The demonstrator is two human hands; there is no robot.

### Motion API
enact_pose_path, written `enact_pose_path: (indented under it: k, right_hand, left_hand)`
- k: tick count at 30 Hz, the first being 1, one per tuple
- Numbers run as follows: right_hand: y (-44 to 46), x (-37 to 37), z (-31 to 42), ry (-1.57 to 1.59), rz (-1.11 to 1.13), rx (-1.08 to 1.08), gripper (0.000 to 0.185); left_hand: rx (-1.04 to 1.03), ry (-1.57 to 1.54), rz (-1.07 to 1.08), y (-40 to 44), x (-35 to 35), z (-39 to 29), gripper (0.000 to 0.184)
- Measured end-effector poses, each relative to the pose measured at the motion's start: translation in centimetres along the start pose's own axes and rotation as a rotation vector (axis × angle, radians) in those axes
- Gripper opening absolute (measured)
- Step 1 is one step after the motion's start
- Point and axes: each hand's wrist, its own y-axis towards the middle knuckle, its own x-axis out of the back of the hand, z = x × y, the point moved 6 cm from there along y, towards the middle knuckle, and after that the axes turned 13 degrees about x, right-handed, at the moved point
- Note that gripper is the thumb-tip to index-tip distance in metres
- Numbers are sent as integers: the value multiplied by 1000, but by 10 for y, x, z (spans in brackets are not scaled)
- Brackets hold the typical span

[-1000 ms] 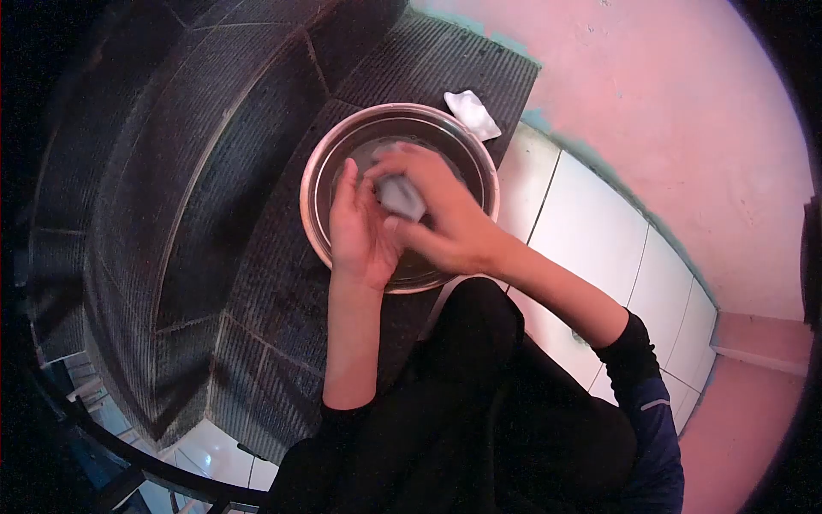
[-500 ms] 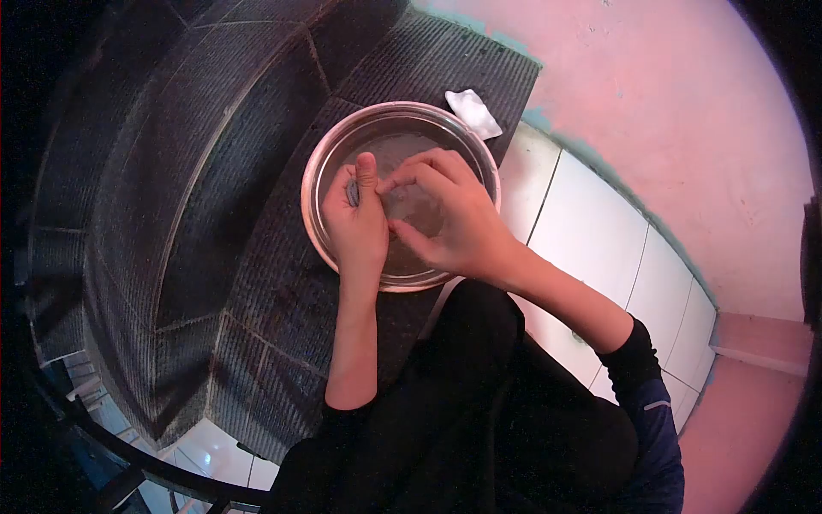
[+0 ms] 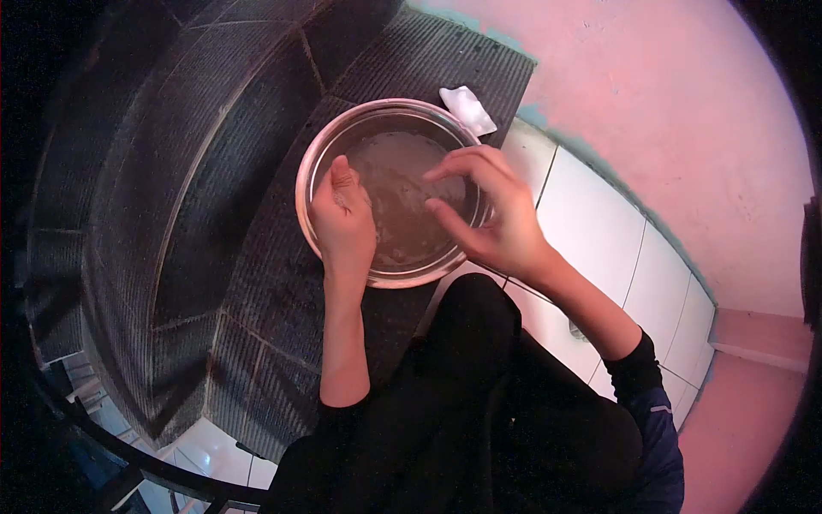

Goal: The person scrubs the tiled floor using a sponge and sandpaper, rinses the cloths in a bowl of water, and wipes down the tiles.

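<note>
A round metal basin (image 3: 307, 158) of cloudy water rests on a dark ribbed step. My left hand (image 3: 344, 214) is closed over the basin's left side; a little of something greyish shows between its fingers, too small to name. Over the right side of the basin my right hand (image 3: 492, 206) is apart from the left, fingers and thumb spread with nothing between them. Just beyond the basin's upper right rim lies a crumpled white piece (image 3: 468, 111), maybe cloth or a packet.
Dark tiled steps (image 3: 231, 163) curve along the left. White floor tiles (image 3: 591, 214) and a pink wall (image 3: 676, 128) are on the right. A dark railing (image 3: 154, 463) runs along the lower left. My black-clothed knees are below the basin.
The grey cloth-like thing seen between my hands has become mostly hidden in my closed left hand. My right hand has moved away to the right, and my left hand slightly left.
</note>
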Motion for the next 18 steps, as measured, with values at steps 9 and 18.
enact_pose_path:
  k: [9, 18]
  right_hand:
    - [-124, 104, -58, -473, -253, -254, 23]
    - [-473, 145, -63, -761, -484, -877, 46]
  left_hand:
    - [3, -67, -103, 2, 9, -1, 47]
    - [-46, -356, -91, 37, 33, 6, 35]
